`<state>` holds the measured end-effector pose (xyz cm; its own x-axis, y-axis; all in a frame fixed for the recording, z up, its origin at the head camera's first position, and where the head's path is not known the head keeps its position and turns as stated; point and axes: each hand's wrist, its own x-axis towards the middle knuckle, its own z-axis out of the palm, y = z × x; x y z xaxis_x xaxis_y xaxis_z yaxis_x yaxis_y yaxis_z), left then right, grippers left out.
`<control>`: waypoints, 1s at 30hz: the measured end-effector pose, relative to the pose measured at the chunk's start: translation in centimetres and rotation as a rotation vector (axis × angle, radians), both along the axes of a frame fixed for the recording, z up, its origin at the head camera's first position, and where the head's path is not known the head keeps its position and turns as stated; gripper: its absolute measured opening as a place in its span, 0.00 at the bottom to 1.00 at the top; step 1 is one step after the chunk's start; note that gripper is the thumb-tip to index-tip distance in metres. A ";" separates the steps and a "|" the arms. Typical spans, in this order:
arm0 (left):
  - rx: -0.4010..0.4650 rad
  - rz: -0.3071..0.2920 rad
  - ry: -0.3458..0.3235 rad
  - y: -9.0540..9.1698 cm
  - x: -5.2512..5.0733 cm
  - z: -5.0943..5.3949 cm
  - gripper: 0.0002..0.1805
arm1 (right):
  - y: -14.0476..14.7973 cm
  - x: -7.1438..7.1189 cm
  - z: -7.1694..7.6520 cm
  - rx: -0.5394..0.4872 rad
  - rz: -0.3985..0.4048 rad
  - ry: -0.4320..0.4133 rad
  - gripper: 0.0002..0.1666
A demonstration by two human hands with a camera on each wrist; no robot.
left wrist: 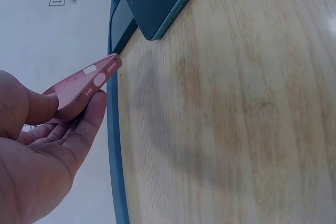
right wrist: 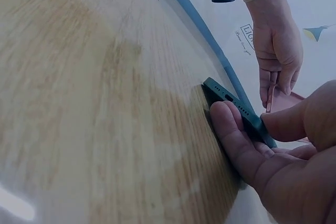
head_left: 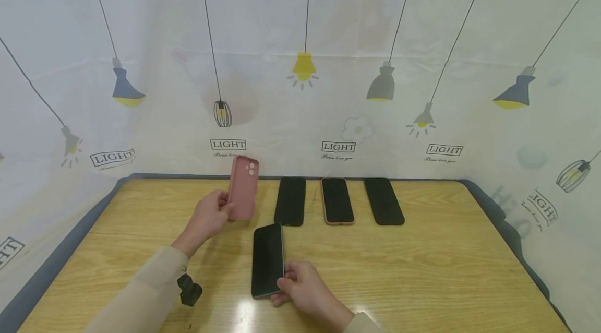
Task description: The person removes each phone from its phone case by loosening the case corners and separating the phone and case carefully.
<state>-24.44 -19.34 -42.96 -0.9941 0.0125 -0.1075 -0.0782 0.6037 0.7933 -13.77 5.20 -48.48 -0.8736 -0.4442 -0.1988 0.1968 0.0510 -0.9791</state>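
My left hand [head_left: 208, 216] grips a pink phone case [head_left: 243, 187] by its lower left edge and holds it upright, its camera cutouts at the top. In the left wrist view, the bottom edge of the case [left wrist: 86, 90] shows port and speaker holes, pinched between thumb and fingers. Nearer to me, my right hand [head_left: 305, 288] pinches a dark-screened smartphone [head_left: 268, 260] at its lower right corner. The right wrist view shows the phone's dark green bottom edge [right wrist: 236, 106], thumb on top and fingers underneath. The phone is tilted, with its near end off the table.
A row along the table's back holds a black phone [head_left: 290, 201], a phone in a pink case [head_left: 337, 201] and another black phone [head_left: 384, 201]. Behind the wooden table [head_left: 446, 270] hangs a lamp-printed curtain [head_left: 281, 114]. A black device [head_left: 190, 290] sits by the left sleeve.
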 end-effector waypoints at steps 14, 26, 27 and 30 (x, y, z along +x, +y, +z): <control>-0.021 -0.008 0.019 0.0 0.1 0.0 0.14 | -0.3 -0.3 1.1 0.458 0.019 0.228 0.06; -0.031 -0.016 0.025 -0.3 0.0 -0.4 0.14 | -0.5 -0.5 1.8 0.667 0.050 0.376 0.14; -0.034 -0.017 0.028 -0.3 0.0 -0.4 0.14 | -0.5 -0.6 1.8 0.675 0.051 0.384 0.14; -0.040 -0.018 0.032 -0.3 0.0 -0.4 0.14 | -0.6 -0.7 1.7 0.693 0.051 0.399 0.14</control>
